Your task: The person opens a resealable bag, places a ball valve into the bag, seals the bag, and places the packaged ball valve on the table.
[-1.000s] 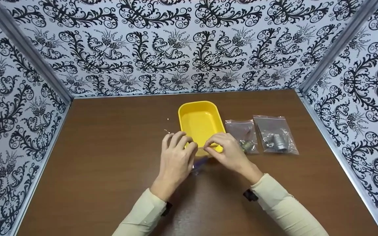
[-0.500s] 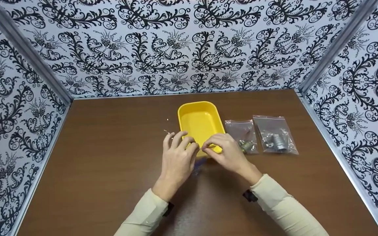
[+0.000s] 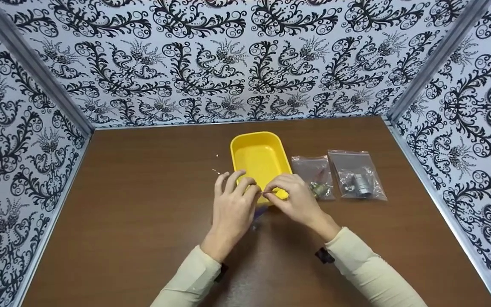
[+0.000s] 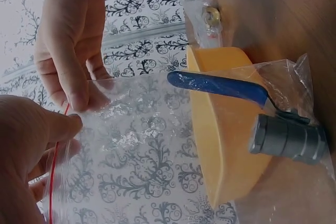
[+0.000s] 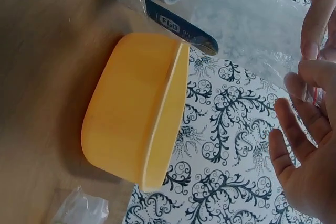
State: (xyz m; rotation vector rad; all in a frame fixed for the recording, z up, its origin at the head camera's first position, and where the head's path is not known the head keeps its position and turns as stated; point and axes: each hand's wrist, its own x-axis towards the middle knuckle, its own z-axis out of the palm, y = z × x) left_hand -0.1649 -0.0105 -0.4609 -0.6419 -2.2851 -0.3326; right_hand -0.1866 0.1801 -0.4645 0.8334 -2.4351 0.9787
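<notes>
A clear zip bag (image 4: 131, 135) with a red zip strip hangs below both hands, over the near end of the yellow tray (image 3: 259, 160). Inside it is a grey metal ball valve (image 4: 289, 137) with a blue lever handle (image 4: 220, 86). My left hand (image 3: 233, 209) pinches the bag's top edge between thumb and fingers. Just beside it, my right hand (image 3: 297, 198) pinches the same edge, its thumb and forefinger at the red strip. In the head view the hands cover most of the bag, and only a bluish patch shows beneath them.
Right of the tray lies a zip bag (image 3: 309, 166) with brass-coloured fittings. Farther right, another zip bag (image 3: 352, 162) holds a grey metal fitting (image 3: 362, 185). Tiny white scraps (image 3: 215, 170) lie left of the tray. Patterned panels (image 3: 237, 64) enclose the brown table (image 3: 143, 192).
My left hand has shifted slightly right along the bag's top edge, toward my right hand. The right hand has barely moved, and the tray and other bags stay put.
</notes>
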